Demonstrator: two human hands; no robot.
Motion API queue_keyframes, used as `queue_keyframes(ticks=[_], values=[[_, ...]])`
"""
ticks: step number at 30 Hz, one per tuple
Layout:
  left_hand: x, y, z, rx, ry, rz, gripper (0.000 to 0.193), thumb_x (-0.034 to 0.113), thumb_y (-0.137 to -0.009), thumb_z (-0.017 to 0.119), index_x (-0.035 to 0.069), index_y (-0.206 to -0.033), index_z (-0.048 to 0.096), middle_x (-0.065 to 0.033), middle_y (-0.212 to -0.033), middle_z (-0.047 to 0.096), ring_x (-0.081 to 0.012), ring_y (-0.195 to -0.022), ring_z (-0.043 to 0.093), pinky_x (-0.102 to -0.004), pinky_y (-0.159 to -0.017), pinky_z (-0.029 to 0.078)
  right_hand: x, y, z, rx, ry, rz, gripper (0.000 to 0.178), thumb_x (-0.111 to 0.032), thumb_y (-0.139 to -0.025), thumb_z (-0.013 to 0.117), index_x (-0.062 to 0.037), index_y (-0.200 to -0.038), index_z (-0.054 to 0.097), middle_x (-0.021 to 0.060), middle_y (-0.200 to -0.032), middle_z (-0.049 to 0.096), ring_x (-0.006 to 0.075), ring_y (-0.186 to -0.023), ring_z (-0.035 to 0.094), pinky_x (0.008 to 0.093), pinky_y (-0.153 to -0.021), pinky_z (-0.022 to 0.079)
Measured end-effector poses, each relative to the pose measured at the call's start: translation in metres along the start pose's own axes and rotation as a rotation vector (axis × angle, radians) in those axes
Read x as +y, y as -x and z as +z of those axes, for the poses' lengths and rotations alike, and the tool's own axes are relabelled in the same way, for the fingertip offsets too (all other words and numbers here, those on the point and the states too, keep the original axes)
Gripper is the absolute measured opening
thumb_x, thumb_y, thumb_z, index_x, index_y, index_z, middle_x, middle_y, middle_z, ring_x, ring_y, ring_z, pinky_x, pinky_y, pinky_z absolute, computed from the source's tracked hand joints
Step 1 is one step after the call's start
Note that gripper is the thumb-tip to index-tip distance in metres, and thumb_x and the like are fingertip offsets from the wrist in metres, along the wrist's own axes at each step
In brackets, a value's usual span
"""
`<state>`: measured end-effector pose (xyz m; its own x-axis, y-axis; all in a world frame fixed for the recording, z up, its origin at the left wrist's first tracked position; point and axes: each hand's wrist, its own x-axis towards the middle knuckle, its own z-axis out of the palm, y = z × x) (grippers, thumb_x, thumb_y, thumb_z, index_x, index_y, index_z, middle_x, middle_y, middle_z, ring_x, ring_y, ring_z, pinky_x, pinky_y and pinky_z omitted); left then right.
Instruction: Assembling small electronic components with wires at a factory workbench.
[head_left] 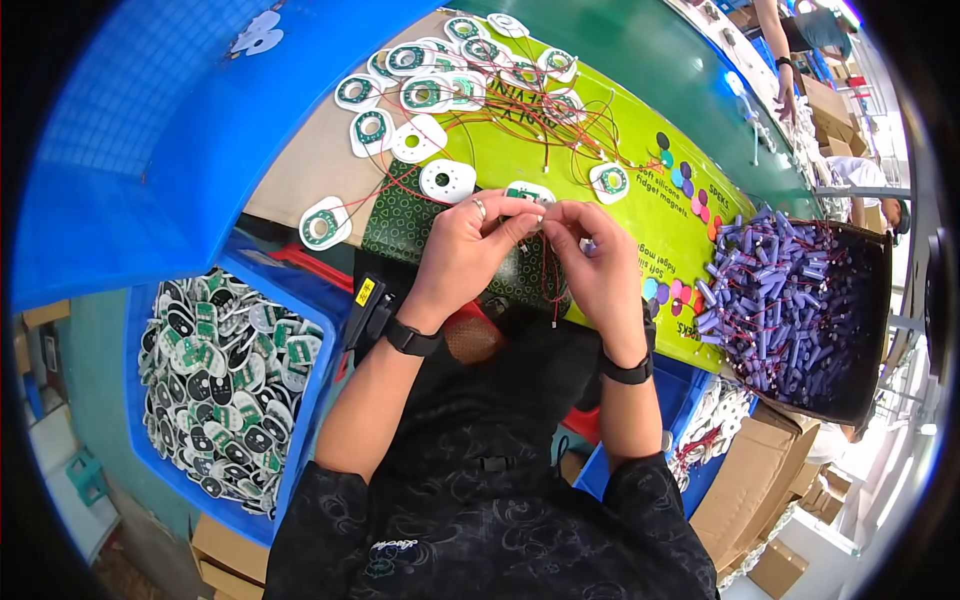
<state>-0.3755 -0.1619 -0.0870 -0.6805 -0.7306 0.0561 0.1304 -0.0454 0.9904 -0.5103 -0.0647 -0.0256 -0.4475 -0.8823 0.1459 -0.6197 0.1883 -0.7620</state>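
Observation:
My left hand (pixel 462 250) and my right hand (pixel 598 262) meet over the near edge of the work surface, their thumbs and fingertips pinched together. Between them is a small white plug (pixel 541 213), mostly covered by the fingers. A bit of purple, perhaps a battery, shows in my right palm. Red wires (pixel 552 285) hang below the hands, with a white plug at the lower end. Just beyond the fingertips lies a white part with a green circuit board (pixel 530 191). To its left rests a white rounded plate with a central hole (pixel 447 181).
Several white plates with ring-shaped green boards (pixel 424 93) and tangled red wires cover the far left of the yellow-green mat (pixel 640 120). A box of purple wired batteries (pixel 775 300) stands right. A blue bin (pixel 318 330) of similar boards sits left, below a large blue crate (pixel 215 170).

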Motion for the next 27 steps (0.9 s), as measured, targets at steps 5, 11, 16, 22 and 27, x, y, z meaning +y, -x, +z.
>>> queue_keyframes(ticks=[5, 11, 16, 22, 27], values=[[0.001, -0.004, -0.002, -0.013, 0.389, -0.096, 0.030, 0.002, -0.103, 0.056, -0.001, -0.133, 0.059, -0.0112, -0.118, 0.069, -0.0165, -0.106, 0.068, -0.0331, -0.094, 0.059, -0.010, 0.006, 0.007, 0.170, 0.139, -0.181, 0.013, 0.003, -0.088, 0.070, -0.0011, -0.100, 0.067, 0.0130, -0.097, 0.061, 0.0246, -0.074, 0.063, 0.0351, -0.064, 0.051], [0.002, -0.006, -0.002, -0.002, 0.447, -0.162, 0.041, 0.000, -0.104, 0.052, -0.004, -0.144, 0.046, -0.0143, -0.126, 0.066, -0.0189, -0.112, 0.066, -0.0351, -0.095, 0.059, -0.004, 0.003, 0.022, 0.144, 0.182, -0.213, 0.016, 0.008, -0.085, 0.070, 0.0002, -0.098, 0.065, 0.0129, -0.108, 0.055, 0.0264, -0.074, 0.061, 0.0379, -0.064, 0.053], [0.002, -0.004, -0.003, -0.008, 0.451, -0.158, 0.039, 0.000, -0.104, 0.051, -0.004, -0.143, 0.047, -0.0152, -0.125, 0.066, -0.0194, -0.112, 0.066, -0.0363, -0.095, 0.060, 0.001, 0.002, 0.021, 0.116, 0.183, -0.226, 0.020, 0.010, -0.084, 0.070, 0.0007, -0.101, 0.066, 0.0126, -0.109, 0.055, 0.0255, -0.071, 0.061, 0.0366, -0.062, 0.052], [0.001, -0.003, -0.005, -0.011, 0.461, -0.168, 0.038, -0.001, -0.104, 0.051, -0.004, -0.142, 0.048, -0.0149, -0.127, 0.066, -0.0195, -0.112, 0.067, -0.0364, -0.095, 0.060, 0.011, -0.004, 0.022, 0.089, 0.201, -0.414, 0.021, 0.013, -0.082, 0.068, 0.0035, -0.100, 0.066, 0.0115, -0.111, 0.057, 0.0237, -0.070, 0.059, 0.0353, -0.061, 0.051], [0.001, -0.004, -0.005, -0.020, 0.402, -0.175, 0.037, -0.001, -0.104, 0.051, -0.004, -0.141, 0.049, -0.0149, -0.125, 0.066, -0.0190, -0.110, 0.067, -0.0354, -0.095, 0.060, 0.007, -0.010, 0.016, 0.020, 0.136, -0.342, 0.019, 0.015, -0.080, 0.067, 0.0050, -0.096, 0.066, 0.0101, -0.110, 0.060, 0.0235, -0.072, 0.061, 0.0341, -0.064, 0.052]])
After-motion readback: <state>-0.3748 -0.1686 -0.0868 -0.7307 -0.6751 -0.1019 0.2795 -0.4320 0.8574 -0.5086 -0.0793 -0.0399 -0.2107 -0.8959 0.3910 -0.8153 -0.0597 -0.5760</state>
